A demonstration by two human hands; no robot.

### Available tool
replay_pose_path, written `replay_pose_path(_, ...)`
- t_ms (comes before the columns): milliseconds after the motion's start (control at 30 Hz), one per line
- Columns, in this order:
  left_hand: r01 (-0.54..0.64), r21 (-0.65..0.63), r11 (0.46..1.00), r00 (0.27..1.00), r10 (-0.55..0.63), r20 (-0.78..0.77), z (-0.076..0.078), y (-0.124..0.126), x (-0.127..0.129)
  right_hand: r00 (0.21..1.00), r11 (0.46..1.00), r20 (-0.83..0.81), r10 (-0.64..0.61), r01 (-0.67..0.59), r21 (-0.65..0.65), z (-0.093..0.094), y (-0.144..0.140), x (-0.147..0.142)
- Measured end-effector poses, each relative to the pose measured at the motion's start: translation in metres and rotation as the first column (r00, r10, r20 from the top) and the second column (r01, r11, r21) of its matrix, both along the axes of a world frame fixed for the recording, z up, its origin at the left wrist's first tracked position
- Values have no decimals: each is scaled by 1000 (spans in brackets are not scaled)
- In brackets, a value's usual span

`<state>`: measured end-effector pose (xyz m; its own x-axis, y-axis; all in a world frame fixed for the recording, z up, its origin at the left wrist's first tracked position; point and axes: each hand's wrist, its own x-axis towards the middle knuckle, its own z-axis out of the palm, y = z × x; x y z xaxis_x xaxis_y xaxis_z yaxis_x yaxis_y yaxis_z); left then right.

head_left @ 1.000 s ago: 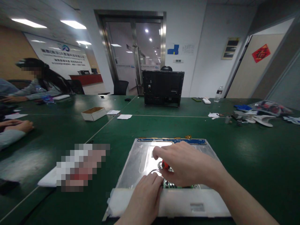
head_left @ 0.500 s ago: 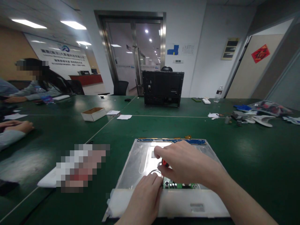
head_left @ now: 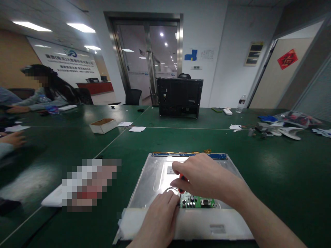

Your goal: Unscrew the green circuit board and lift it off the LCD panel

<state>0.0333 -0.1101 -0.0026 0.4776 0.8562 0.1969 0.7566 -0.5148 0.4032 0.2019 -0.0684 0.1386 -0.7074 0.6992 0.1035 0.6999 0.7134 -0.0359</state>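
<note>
A flat metal panel [head_left: 155, 175] lies on the green table [head_left: 271, 172], directly in front of the person. A narrow blue strip [head_left: 191, 155] runs along its far edge, and a white band [head_left: 207, 224] covers its near edge. A small green circuit board [head_left: 198, 202] sits on the panel, just beyond the white band.

The right hand [head_left: 204, 179] is over the middle of the panel, fingers closed around a tool with a red handle [head_left: 183, 178]; only a small part of the handle shows between thumb and forefinger. The tool tip is hidden, at the left end of the circuit board.

The left hand [head_left: 159, 220] rests palm down on the white band, fingers extended and holding nothing, fingertips touching the panel just beside the board's left end.

Farther back stand a black housing [head_left: 179, 97] and a small open box [head_left: 103, 125]. Other people sit at the left side of the table; one hand [head_left: 14, 138] of a co-worker rests on the table edge, blurred
</note>
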Motion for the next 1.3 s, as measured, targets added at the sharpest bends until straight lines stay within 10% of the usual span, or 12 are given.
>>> replay_pose_path(1300,-13,-7,1000,999,13,31,1,0,1,993,994,-73,91,-95,-51,4,0,6)
